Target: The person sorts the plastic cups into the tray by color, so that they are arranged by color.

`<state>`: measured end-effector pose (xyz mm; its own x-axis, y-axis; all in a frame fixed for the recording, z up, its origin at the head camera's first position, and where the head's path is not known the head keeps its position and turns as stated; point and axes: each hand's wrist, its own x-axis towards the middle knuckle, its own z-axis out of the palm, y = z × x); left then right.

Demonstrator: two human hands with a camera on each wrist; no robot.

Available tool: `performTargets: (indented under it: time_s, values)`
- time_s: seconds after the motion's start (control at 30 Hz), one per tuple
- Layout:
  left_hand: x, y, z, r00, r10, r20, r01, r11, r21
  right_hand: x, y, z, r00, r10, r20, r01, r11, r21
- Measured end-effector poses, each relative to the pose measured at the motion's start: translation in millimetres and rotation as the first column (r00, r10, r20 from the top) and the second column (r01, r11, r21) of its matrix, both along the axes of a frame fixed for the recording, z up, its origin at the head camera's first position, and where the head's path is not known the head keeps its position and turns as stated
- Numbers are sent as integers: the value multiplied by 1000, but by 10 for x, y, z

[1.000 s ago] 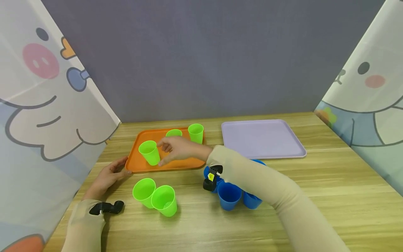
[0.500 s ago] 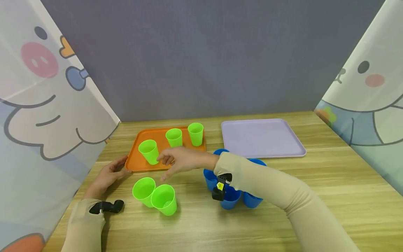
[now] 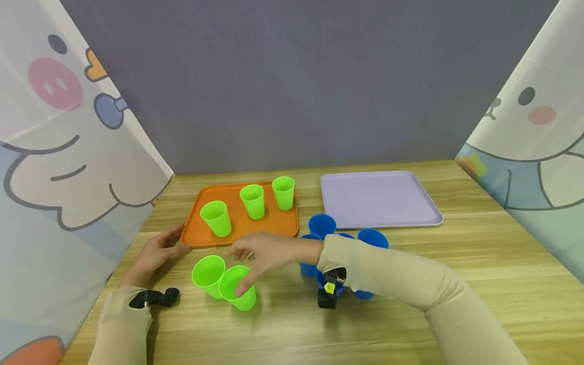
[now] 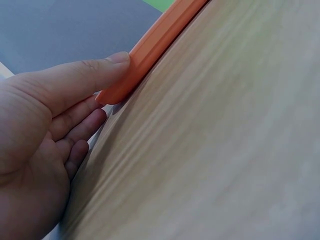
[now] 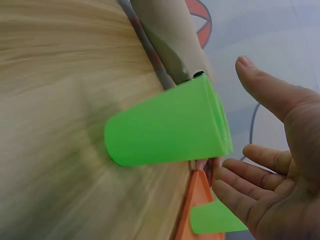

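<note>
Right grip (image 3: 262,253): wide, nothing held, thumb apart from fingers, perhaps for clearance
Nearest green cup (image 3: 233,289): just below that grip, upright on the bench (image 3: 292,334)
Left grip (image 3: 157,256): pinching a corner of the orange tray (image 3: 234,208), seemingly to steady it

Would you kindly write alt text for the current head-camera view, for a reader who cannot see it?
A right hand holding nothing hovers over one of two green cups on a wooden table; the left hand holds a corner of an orange tray bearing three matching cups. Blue cups, partly hidden by the right sleeve, stand further right, before a lilac tray.
</note>
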<state>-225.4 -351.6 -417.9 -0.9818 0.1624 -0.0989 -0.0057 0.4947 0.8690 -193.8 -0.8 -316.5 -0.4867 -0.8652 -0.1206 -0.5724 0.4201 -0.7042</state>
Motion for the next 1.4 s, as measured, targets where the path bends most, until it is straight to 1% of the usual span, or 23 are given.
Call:
performTargets:
  time_s: [0.1, 0.2, 0.3, 0.5, 0.63, 1.0, 1.13, 1.23, 1.4]
  values:
    - [-9, 1, 5, 1000, 8, 4, -8, 1000, -2, 17, 0, -34, 999, 32, 9, -31, 999, -18]
    - [-12, 6, 15, 1000, 3, -5, -3, 1000, 0, 20, -2, -83, 998, 56, 16, -55, 997, -50]
    - [-10, 8, 16, 1000, 2, -7, -2, 1000, 10, 26, -8, -130, 998, 53, 40, -50, 996, -71]
    - [-11, 6, 18, 1000, -4, -25, 4, 1000, 7, 42, -8, -178, 998, 24, 51, -21, 998, -54]
    - [-15, 0, 15, 999, -4, -35, 4, 1000, -3, 44, -11, -183, 999, 20, 46, -18, 998, -52]
    - [-15, -13, -5, 1000, 2, -7, -2, 1000, -1, 46, -12, -180, 999, 27, 22, -26, 999, -47]
    - [-17, -15, -7, 1000, -1, -22, 1, 1000, -4, 52, -11, -161, 999, 30, 17, -29, 999, -45]
    - [-14, -14, 1, 999, -2, -33, 2, 1000, -3, 57, -9, -139, 999, 38, -2, -38, 999, -35]
    - [12, -14, 2, 1000, 0, -6, 0, 1000, 24, 55, 1, -108, 998, 56, -38, -58, 998, -28]
